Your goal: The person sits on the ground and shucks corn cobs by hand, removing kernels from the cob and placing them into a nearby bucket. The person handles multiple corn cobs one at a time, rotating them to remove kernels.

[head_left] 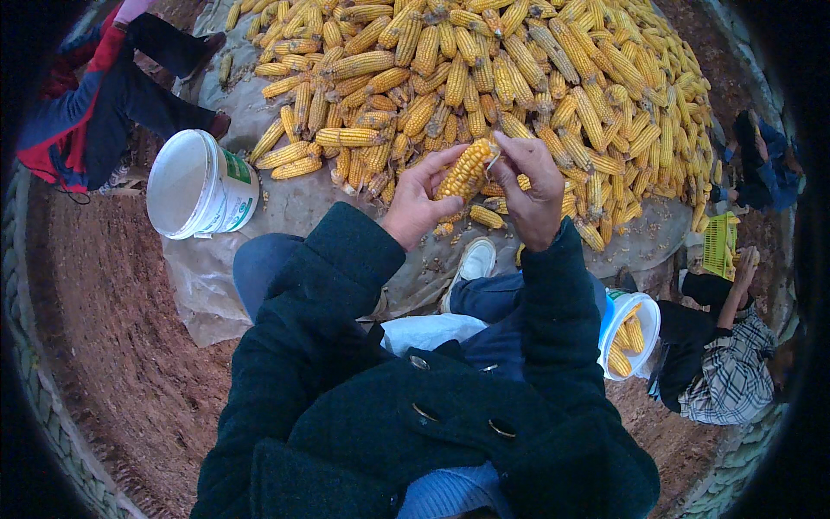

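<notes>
A yellow ear of corn (pixel 468 170) is held tilted over the near edge of a big corn pile (pixel 510 65). My left hand (pixel 417 201) wraps round the ear from the left, its thumb lying across the front. At the ear's upper end, my right hand (pixel 532 189) pinches the tip, where pale dry husk or silk shows. Part of the right fingers is hidden behind the ear and thumb. Just below the hands, a loose ear (pixel 487 217) lies at the pile's foot.
A white bucket (pixel 179 186) stands at the left; another bucket (pixel 648 350) with several ears is at my right. A grey sheet (pixel 207 285) lies under the pile. People sit at the left (pixel 95 112) and right (pixel 731 372). A yellow-green crate (pixel 719 242) stands at the right.
</notes>
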Action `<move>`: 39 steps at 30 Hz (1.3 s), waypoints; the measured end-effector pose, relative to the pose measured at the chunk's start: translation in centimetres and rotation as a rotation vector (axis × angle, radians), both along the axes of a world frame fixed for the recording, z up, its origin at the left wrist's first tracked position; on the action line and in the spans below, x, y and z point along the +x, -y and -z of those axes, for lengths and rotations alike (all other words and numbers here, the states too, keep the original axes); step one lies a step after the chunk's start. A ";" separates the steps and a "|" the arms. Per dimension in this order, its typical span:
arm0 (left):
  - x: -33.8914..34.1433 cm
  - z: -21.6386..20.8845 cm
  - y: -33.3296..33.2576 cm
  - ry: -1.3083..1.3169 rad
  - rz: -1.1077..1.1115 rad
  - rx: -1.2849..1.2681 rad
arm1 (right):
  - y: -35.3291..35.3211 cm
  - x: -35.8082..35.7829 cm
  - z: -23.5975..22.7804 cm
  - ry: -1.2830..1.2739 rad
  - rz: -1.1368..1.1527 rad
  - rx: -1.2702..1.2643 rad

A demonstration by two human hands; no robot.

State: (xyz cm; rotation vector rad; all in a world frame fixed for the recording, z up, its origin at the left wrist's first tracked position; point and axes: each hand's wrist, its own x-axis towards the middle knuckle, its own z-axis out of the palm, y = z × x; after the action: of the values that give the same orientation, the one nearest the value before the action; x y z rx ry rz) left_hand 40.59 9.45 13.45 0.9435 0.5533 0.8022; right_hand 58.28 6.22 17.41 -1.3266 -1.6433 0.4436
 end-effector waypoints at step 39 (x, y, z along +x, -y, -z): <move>0.1 0.3 -1.0 0.236 -0.292 -0.154 | 0.5 2.0 0.3 0.199 -0.406 -0.563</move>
State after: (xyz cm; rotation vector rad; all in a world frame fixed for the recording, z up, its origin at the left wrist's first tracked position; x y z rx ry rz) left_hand 40.66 10.40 13.12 0.6227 0.5440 1.1010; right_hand 60.30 5.75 17.16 -1.4637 -2.0549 1.1111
